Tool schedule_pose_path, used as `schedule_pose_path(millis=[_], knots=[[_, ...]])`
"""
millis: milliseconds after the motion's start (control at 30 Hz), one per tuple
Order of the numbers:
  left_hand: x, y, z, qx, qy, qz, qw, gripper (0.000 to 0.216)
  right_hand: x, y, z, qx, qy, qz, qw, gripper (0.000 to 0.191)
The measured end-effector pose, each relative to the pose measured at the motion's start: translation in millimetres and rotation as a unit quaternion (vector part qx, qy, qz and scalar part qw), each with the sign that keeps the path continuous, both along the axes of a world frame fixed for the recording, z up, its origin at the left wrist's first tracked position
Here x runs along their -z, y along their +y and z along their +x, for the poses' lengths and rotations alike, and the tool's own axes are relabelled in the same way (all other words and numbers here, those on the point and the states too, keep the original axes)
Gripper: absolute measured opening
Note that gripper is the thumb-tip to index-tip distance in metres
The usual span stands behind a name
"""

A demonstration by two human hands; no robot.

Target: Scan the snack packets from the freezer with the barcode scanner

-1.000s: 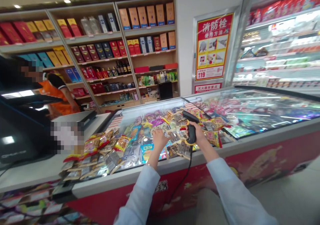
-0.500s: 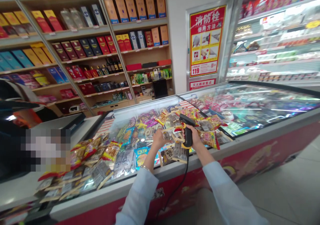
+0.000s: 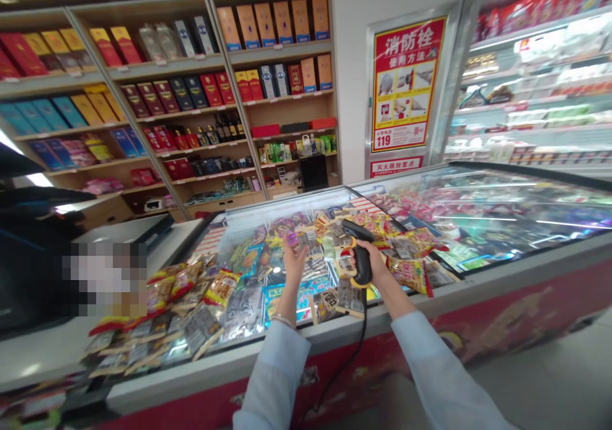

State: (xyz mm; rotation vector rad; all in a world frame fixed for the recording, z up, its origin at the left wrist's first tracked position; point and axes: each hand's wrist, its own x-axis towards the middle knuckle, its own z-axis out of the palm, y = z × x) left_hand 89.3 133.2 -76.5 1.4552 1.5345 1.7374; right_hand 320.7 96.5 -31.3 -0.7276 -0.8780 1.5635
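My right hand (image 3: 377, 265) is wrapped round the grip of a black and yellow barcode scanner (image 3: 363, 264). Its head points left over the freezer's glass top, and a dark cable hangs from the handle. My left hand (image 3: 294, 258) is raised over the glass with thumb and fingers apart; a purple patch shows at its fingertips, and I cannot tell whether it is touched. Snack packets (image 3: 351, 296) in brown and clear wrapping lie just below the scanner. Red and yellow snack bags (image 3: 410, 274) are heaped to the right of my right hand.
The chest freezer (image 3: 296, 341) spans the front, with wrapped goods under its glass. More snack bags (image 3: 222, 286) are piled on its left end, beside a counter (image 3: 43, 353). A person in dark clothing (image 3: 33, 258) is at the left. Shelves of boxes (image 3: 282, 50) stand behind.
My left hand has come away from the packet it held near the scanner, shifting slightly left with its fingers parting. The right hand still grips the scanner. The view has shifted slightly.
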Motion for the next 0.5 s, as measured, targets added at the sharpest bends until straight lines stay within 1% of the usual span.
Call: schedule_pose_path(millis=[100, 167, 200, 333, 500], knots=[[-2.3, -4.0, -5.5, -0.084, 0.012, 0.036, 0.996, 0.051, -10.9, -1.5, -3.7, 0.0, -0.024, 0.033, 0.999, 0.023], [-5.2, -7.1, -6.3, -0.123, 0.021, 0.064, 0.99, 0.034, -17.6, -2.7, -5.9, -0.003, -0.055, 0.055, 0.997, 0.025], [-7.0, -8.6, -6.1, -0.14, 0.024, 0.079, 0.987, 0.03, -20.3, -3.2, -7.0, -0.005, -0.077, 0.068, 0.995, 0.025], [-13.8, -12.4, -6.2, -0.191, 0.023, 0.133, 0.972, 0.029, -24.8, -4.2, -10.9, -0.019, -0.17, 0.104, 0.98, 0.026], [-19.6, -15.0, -13.2, -0.221, 0.031, 0.178, 0.958, 0.035, -22.9, -4.5, -13.6, -0.022, -0.256, 0.136, 0.957, 0.024]])
